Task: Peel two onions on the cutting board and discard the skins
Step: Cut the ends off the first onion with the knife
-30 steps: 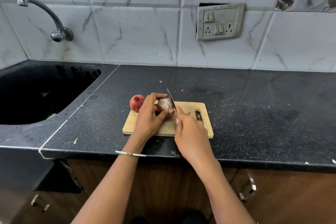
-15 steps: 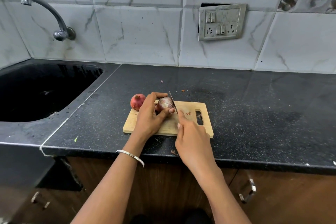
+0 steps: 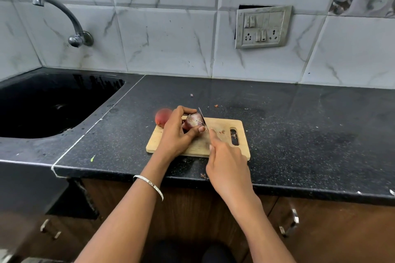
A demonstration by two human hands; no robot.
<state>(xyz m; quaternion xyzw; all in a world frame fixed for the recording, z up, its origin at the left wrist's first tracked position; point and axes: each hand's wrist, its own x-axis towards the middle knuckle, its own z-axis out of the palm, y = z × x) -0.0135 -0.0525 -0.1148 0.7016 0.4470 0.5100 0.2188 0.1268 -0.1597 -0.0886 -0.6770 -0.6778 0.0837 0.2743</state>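
My left hand (image 3: 174,134) wraps the round purple onion (image 3: 193,120) to steady it; my right hand (image 3: 227,162), handle hidden, apparently grips the thin steel knife (image 3: 203,118).

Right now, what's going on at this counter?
A person is working on an onion on a wooden cutting board. The left hand grips the onion while the right hand holds a knife, its blade against the onion's right end. A second, unpeeled onion sits at the board's far left corner. A few skin scraps lie on the board.
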